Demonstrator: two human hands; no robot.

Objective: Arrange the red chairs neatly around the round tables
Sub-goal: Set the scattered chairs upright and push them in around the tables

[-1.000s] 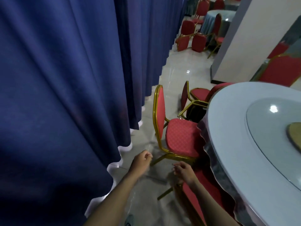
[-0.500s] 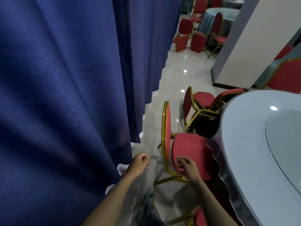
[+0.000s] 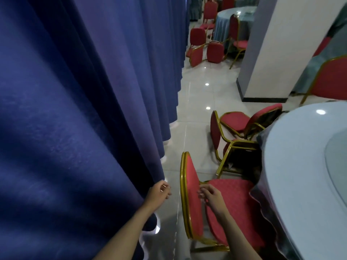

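Hovering at the backrest of the nearest red chair [image 3: 241,196], the right hand [image 3: 213,198] has curled fingers; whether they grip it is unclear. The chair stands at the round tabletop [image 3: 300,175]. The left hand [image 3: 159,192] hangs loosely curled and empty beside the blue curtain [image 3: 75,128].

Navy curtain [image 3: 75,109] hangs along the left; glossy pale floor tiles [image 3: 197,94] run past a white pillar [image 3: 272,53] with dark skirting

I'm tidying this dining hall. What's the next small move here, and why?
Probably grip the backrest of the nearest chair with the right hand: its fingers hang curled at the pad, gripping nothing, and the seat sits only partly under the round table.
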